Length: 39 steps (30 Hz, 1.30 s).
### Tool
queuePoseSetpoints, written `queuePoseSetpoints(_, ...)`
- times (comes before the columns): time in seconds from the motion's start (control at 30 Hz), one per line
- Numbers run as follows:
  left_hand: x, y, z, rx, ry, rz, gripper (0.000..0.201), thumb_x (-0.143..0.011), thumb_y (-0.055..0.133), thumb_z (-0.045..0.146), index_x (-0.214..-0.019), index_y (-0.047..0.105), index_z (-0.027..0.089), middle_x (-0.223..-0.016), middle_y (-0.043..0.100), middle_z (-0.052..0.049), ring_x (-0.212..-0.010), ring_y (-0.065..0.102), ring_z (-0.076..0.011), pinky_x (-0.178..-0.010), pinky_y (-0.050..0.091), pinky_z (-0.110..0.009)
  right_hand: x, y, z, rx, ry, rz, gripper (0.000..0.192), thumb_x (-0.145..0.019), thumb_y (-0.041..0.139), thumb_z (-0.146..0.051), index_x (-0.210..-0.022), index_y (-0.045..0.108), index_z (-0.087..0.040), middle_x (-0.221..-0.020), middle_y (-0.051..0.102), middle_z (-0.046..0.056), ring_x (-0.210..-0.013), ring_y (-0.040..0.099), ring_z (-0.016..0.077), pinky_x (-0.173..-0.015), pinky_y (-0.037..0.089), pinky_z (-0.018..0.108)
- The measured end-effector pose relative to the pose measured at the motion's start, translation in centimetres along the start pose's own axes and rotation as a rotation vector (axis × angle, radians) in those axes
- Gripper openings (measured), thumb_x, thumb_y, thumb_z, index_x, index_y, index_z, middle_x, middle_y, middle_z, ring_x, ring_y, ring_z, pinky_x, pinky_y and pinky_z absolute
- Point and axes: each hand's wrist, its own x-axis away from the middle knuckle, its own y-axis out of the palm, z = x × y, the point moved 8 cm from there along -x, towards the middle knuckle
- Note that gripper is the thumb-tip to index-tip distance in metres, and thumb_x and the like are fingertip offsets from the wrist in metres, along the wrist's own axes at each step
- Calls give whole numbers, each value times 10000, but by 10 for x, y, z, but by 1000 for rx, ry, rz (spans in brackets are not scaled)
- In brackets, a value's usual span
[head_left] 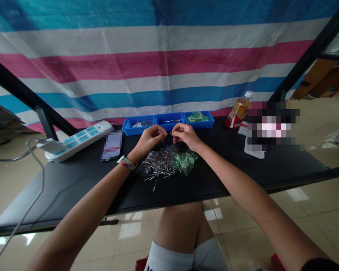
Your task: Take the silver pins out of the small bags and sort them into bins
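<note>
My left hand point(151, 138) and my right hand point(185, 134) meet over the middle of the black table, fingertips pinched close together. Between them runs a thin metal piece point(170, 133), too small to name; both pinches seem to be on its ends. Just below the hands lies a heap of slim silvery metal rods point(161, 165) mixed with clear plastic bags. A green-tinted bag of small pieces point(185, 162) rests at the heap's right side. Behind my hands stand three blue bins point(138, 131) in a row, holding clear bags, thin metal rods and green packets.
A white power strip point(79, 141) with a plugged-in charger and cable lies left on the table point(81, 188), beside a phone point(112, 146). At the right stand a drink bottle point(238, 111) and a blurred-out item with a white base point(254, 150). A striped sheet point(164, 67) hangs behind.
</note>
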Motion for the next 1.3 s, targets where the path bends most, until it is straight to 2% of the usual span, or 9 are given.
queuePoseSetpoints(0.13, 1, -5, -3, 76, -50, 55, 392, -931, 693, 494, -1180, 587, 210, -767, 688, 20, -603, 663, -140, -535, 467, -237, -7, -20, -7, -29, -72, 181, 257, -765, 839, -341, -908, 681, -198, -816, 714, -7, -623, 700, 124, -619, 649, 265)
queuePoseSetpoints(0.23, 0, -9, -8, 69, -60, 68, 366, -940, 660, 482, -1178, 573, 218, -757, 680, 26, -577, 648, -136, -516, 454, -235, -10, -34, -9, 50, -79, 252, 354, -848, 787, -396, -1140, 726, -206, -958, 762, 32, -576, 690, 117, -554, 625, 268)
queuePoseSetpoints(0.33, -1, -7, -13, -90, -53, 16, 305, -901, 684, 423, -1108, 646, 202, -749, 675, 16, -594, 630, -146, -536, 456, -251, -8, -47, -16, 256, -118, 323, 311, -903, 699, -366, -1148, 765, -186, -843, 738, 15, -465, 589, 93, -444, 506, 233)
queuePoseSetpoints(0.4, 0, 0, -13, -292, -5, -77, 243, -864, 712, 373, -1025, 729, 191, -783, 704, -13, -650, 639, -164, -594, 480, -276, -6, -45, -19, 414, -128, 262, 231, -882, 711, -328, -1026, 802, -172, -746, 717, 6, -489, 587, 106, -466, 472, 228)
queuePoseSetpoints(0.57, 6, 18, -5, -642, 190, -234, 166, -854, 689, 283, -929, 828, 233, -947, 780, -64, -868, 703, -235, -845, 527, -367, 0, -9, -10, 757, -55, -181, 114, -709, 884, -234, -799, 830, -189, -701, 752, 15, -714, 708, 182, -659, 503, 268)
queuePoseSetpoints(0.73, 7, 23, -1, -724, 273, -264, 153, -874, 697, 291, -936, 829, 243, -954, 796, -65, -919, 715, -256, -965, 494, -417, 5, 4, -6, 882, -74, -279, 142, -675, 892, -136, -786, 820, -187, -721, 736, -2, -695, 681, 159, -677, 474, 271)
queuePoseSetpoints(1.03, 6, 20, 1, -499, 156, -227, 220, -918, 695, 408, -890, 805, 220, -915, 796, -64, -894, 711, -247, -883, 529, -373, -5, -7, -6, 482, -17, -211, 119, -738, 803, -137, -733, 688, -166, -682, 683, -16, -663, 637, 137, -627, 481, 242)
queuePoseSetpoints(1.2, 2, 14, 1, -161, 51, -132, 235, -870, 774, 407, -913, 728, 181, -848, 741, -45, -791, 679, -193, -778, 544, -327, -4, -10, -9, 181, 15, -66, 176, -768, 821, -260, -866, 692, -192, -714, 681, -22, -602, 619, 122, -521, 476, 217)
queuePoseSetpoints(1.3, 1, 13, 2, 14, 31, -90, 278, -842, 806, 420, -901, 691, 173, -844, 711, -43, -730, 657, -167, -694, 547, -302, -1, -2, -10, 113, 22, -102, 268, -774, 843, -327, -978, 723, -203, -735, 691, -18, -603, 626, 123, -504, 486, 215)
